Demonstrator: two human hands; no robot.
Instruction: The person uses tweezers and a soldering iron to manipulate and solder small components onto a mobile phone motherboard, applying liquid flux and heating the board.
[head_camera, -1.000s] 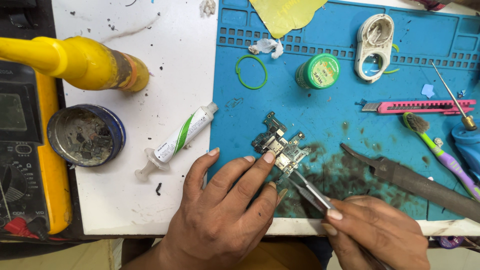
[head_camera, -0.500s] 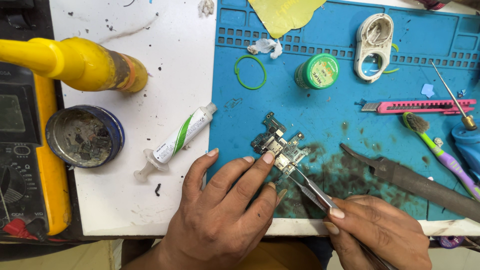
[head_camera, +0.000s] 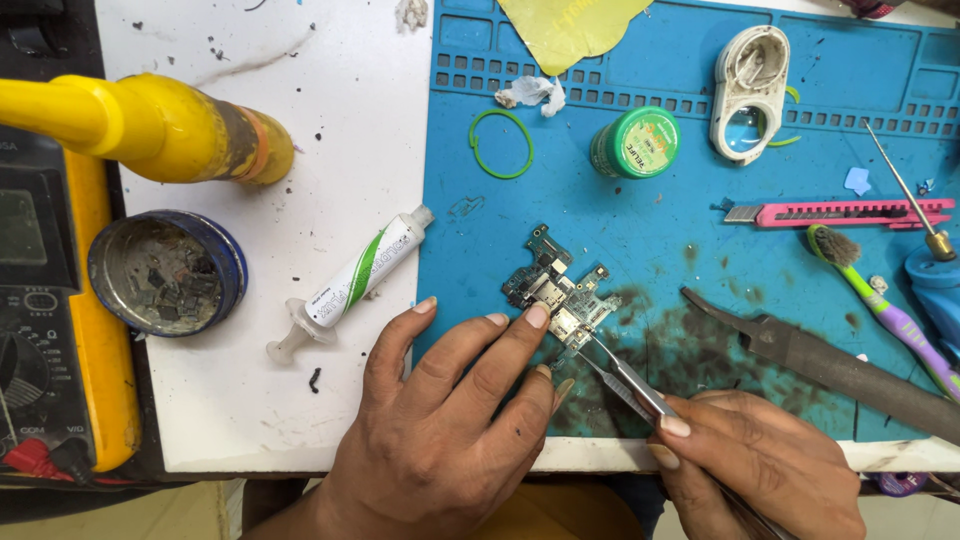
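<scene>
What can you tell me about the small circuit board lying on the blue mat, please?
The circuit board is small and irregular in outline, greenish with silvery metal shields and tiny components. It lies flat on the blue mat, beside dark smudges. The left hand presses a fingertip on its near edge, while tweezers in the right hand touch its lower corner.

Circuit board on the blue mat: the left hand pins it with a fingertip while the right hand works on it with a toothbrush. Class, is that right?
Not quite. The right hand holds metal tweezers, not a toothbrush; the toothbrush lies apart on the mat. The left hand does pin the circuit board. The head view shows it.
</scene>
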